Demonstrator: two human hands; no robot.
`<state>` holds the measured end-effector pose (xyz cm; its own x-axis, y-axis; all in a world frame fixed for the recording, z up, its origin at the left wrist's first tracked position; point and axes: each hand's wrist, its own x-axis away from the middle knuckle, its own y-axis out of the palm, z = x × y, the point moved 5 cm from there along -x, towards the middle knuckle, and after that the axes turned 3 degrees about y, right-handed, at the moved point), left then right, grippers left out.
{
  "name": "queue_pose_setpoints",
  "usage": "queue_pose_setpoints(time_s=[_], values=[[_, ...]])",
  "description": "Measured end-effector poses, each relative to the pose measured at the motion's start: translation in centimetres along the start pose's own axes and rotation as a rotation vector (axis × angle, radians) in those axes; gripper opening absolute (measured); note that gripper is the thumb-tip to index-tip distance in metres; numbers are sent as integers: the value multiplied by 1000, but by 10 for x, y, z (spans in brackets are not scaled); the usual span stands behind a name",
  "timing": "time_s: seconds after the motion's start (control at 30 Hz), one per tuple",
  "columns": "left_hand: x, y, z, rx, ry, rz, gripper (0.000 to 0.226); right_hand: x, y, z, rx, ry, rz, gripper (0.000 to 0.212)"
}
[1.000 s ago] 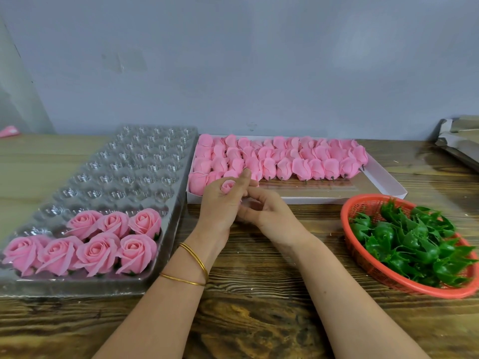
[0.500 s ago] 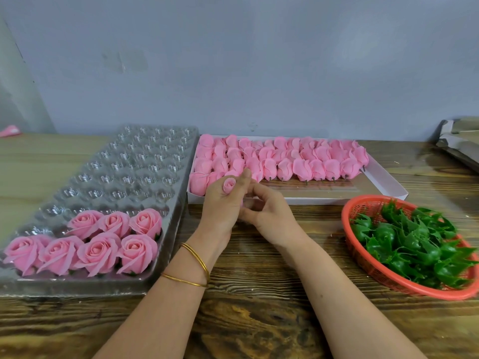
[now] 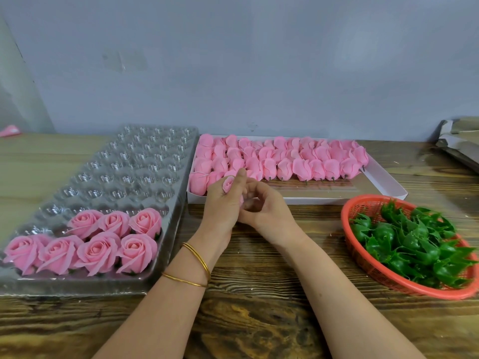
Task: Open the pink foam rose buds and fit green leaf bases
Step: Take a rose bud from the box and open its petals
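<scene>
Your left hand [image 3: 221, 200] stands upright above the surface [image 3: 259, 320], forefinger raised, its grip clamped round one pink rose bud [image 3: 228, 183] whose tip shows beside the thumb. Your right hand [image 3: 264, 208] presses against the left, fingers curled in toward the bud's lower part; whether that grip pinches it, cannot tell. Two gold bangles [image 3: 199, 257] sit on the left wrist. The bud is held just before the white box [image 3: 383, 182] of closed buds. Opened roses [image 3: 98, 242] fill the clear tray [image 3: 124, 161], left; green leaf bases [image 3: 404, 239] lie in the red basket [image 3: 363, 263], right.
</scene>
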<state>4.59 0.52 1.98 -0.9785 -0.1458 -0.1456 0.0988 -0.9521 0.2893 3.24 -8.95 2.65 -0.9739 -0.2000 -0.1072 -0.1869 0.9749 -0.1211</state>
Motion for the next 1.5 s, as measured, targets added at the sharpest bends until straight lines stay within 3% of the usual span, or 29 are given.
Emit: queue_pose_setpoints(time_s=[0.13, 0.33, 0.5, 0.63, 0.83, 0.9, 1.1, 1.33, 1.5], values=[[1, -1, 2, -54, 36, -27, 38, 1, -1, 0, 13, -9, 8, 31], [0, -1, 1, -80, 46, -82, 20, 5, -1, -1, -62, 28, -23, 32], [2, -2, 5, -115, 62, -36, 23, 4, -1, 0, -70, 65, -13, 29], [3, -3, 10, -299, 180, -14, 36, 1, -9, 4, -237, 153, 107, 27], [4, 3, 7, -515, 251, -130, 27, 0, -18, 4, -314, 116, 209, 12], [6, 6, 6, -548, 274, -182, 19, 0, -17, 4, -256, 111, 215, 17], [9, 9, 7, -548, 252, -218, 37, 1, -19, 3, -136, 121, 245, 18], [4, 4, 1, -524, 129, -172, 16, 7, -15, -9, -29, 26, 239, 30], [5, 5, -1, -553, 82, -199, 17, 5, -17, -10, 100, -48, 258, 24]])
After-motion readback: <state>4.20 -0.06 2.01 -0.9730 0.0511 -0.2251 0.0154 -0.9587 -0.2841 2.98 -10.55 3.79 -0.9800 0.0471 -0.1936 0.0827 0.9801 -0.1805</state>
